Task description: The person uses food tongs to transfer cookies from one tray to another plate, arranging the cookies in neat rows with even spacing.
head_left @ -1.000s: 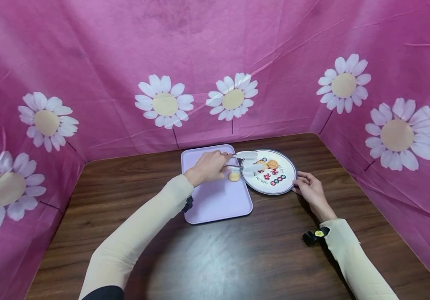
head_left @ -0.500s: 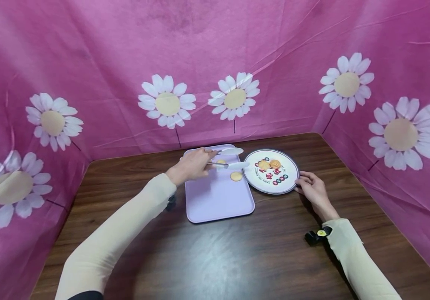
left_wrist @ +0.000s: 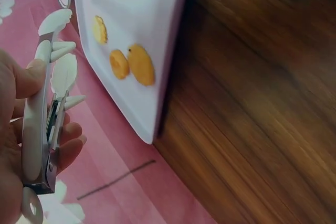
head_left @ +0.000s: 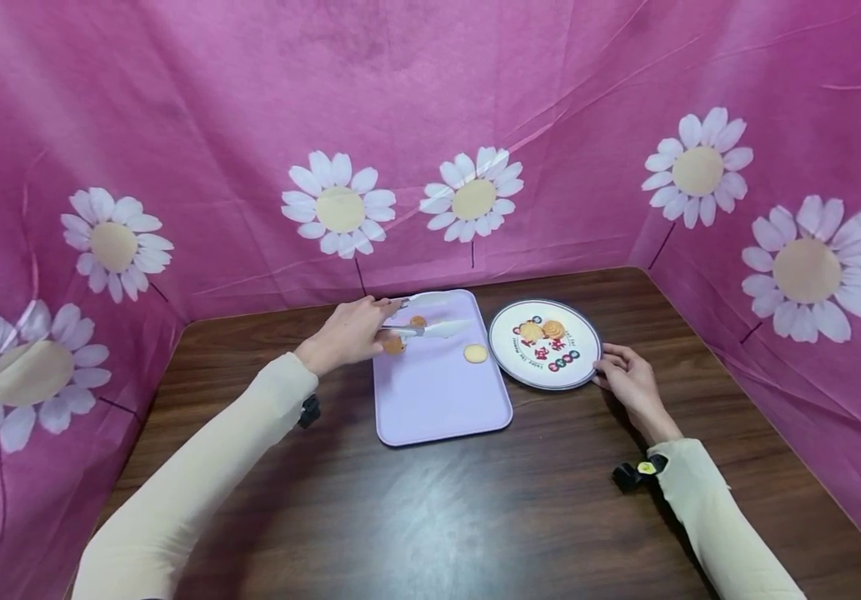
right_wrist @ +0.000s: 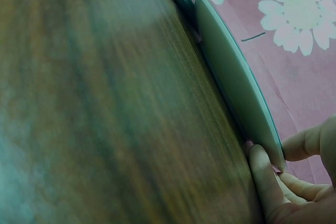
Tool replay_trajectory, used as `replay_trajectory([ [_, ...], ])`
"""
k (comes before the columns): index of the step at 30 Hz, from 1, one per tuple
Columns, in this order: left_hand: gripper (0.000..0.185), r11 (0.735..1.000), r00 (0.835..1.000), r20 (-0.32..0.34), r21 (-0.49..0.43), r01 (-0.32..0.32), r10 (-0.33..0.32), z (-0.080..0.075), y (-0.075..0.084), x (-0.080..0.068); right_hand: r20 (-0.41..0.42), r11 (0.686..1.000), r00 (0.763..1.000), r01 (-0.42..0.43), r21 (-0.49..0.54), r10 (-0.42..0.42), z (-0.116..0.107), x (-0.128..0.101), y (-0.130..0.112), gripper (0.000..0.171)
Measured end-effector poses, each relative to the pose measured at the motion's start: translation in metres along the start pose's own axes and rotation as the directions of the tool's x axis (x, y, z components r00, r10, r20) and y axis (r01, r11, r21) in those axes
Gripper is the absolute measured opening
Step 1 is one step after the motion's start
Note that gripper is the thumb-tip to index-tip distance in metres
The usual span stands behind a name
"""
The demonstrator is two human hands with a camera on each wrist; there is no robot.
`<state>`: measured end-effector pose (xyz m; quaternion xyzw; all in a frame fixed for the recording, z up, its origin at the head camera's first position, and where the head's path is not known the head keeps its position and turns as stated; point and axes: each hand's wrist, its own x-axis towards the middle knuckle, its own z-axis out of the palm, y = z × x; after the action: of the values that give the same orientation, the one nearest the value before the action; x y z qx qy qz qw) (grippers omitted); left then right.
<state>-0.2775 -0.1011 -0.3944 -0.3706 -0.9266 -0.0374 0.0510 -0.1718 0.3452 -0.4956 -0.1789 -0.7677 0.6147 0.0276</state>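
Observation:
My left hand [head_left: 347,333] grips white-tipped tongs [head_left: 445,328] over the far left of a lilac tray [head_left: 441,404]. In the left wrist view the tongs' tips stand apart with nothing between them. Below them lie a round orange-brown cookie [left_wrist: 142,65], a smaller ring-like cookie [left_wrist: 119,64] and a yellow cookie [left_wrist: 100,30]. A pale round cookie [head_left: 475,353] is near the tray's right edge. On the right, my right hand [head_left: 628,383] pinches the rim of a white printed plate [head_left: 505,329], thumb above and fingers beneath. Two cookies [head_left: 553,330] sit side by side on that plate.
Tray and plate stand side by side towards the back of a dark wooden table [head_left: 430,508]. A pink cloth [head_left: 550,50] printed with daisies hangs behind and along both sides. Each wrist wears a small black camera [head_left: 628,475].
My left hand has drawn the tongs leftward from over the plate to the tray's far left, uncovering the plate's cookies. My right hand keeps its hold on the plate rim.

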Motion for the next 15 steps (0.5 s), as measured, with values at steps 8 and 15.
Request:
replay_trajectory([
  [8,0.062,0.998,0.999,0.013,-0.038,0.046,-0.045,0.003,-0.013,-0.024,-0.002,1.0,1.0,0.007,-0.004,-0.007,0.0,0.001,0.001,0.054],
  [15,0.056,0.998,0.998,0.013,-0.01,0.06,-0.06,-0.003,-0.021,-0.043,-0.001,1.0,1.0,0.001,-0.007,-0.001,0.0,0.0,0.0,0.055],
])
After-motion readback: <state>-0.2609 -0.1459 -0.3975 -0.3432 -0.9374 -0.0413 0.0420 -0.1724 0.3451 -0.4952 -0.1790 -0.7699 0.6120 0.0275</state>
